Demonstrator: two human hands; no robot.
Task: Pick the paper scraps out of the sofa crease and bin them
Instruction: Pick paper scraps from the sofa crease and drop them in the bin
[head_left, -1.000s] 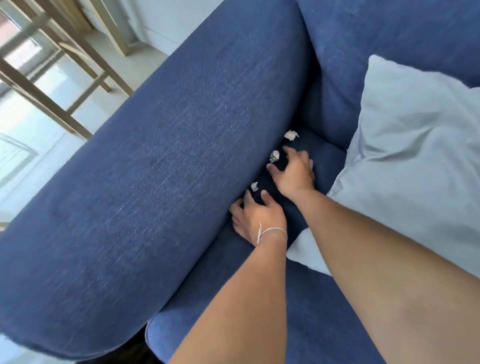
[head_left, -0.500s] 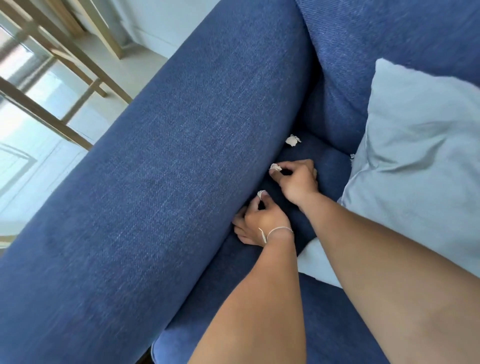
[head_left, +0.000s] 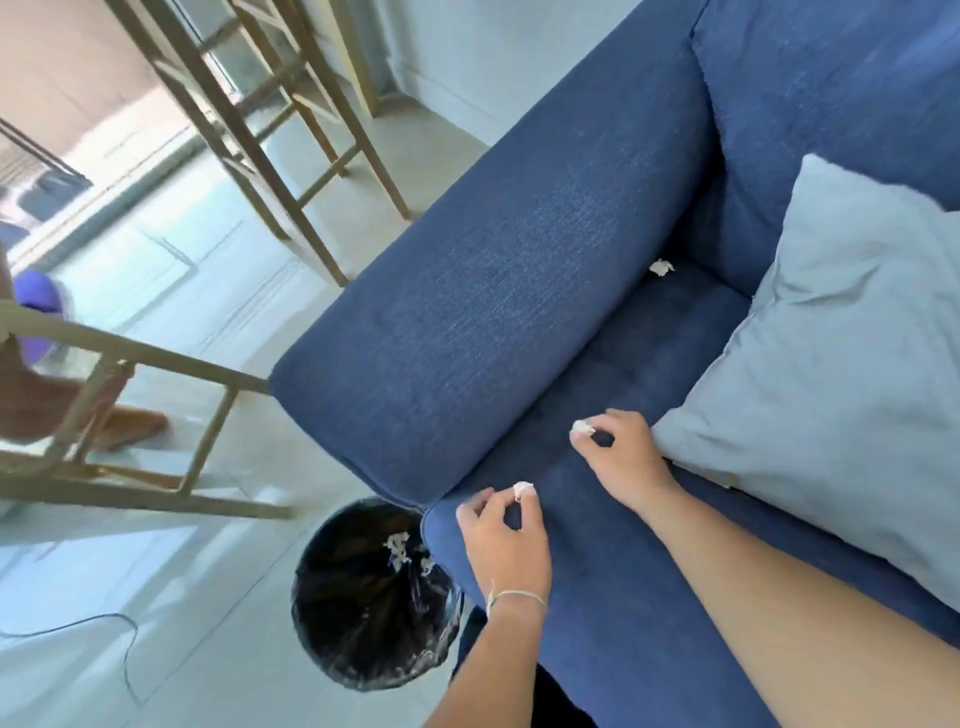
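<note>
My left hand (head_left: 504, 540) pinches a small white paper scrap (head_left: 523, 489) between thumb and fingertip, over the front corner of the blue sofa seat (head_left: 623, 597). My right hand (head_left: 623, 457) pinches another paper scrap (head_left: 583, 427) a little farther back above the seat. A third white scrap (head_left: 661, 267) lies in the crease between the armrest (head_left: 509, 322) and the seat, near the back. The bin (head_left: 363, 597), lined with a black bag, stands on the floor just left of my left hand and holds a few white scraps (head_left: 399, 545).
A light grey pillow (head_left: 831, 374) leans on the seat at the right. Wooden stool or chair legs (head_left: 291, 171) stand on the pale tiled floor to the left. Another person's foot (head_left: 130, 423) is at far left. A thin cable (head_left: 119, 644) trails across the floor.
Both hands pinched a scrap from the crease and drew back toward the front of the seat. The view swung left and down, bringing the bin into sight.
</note>
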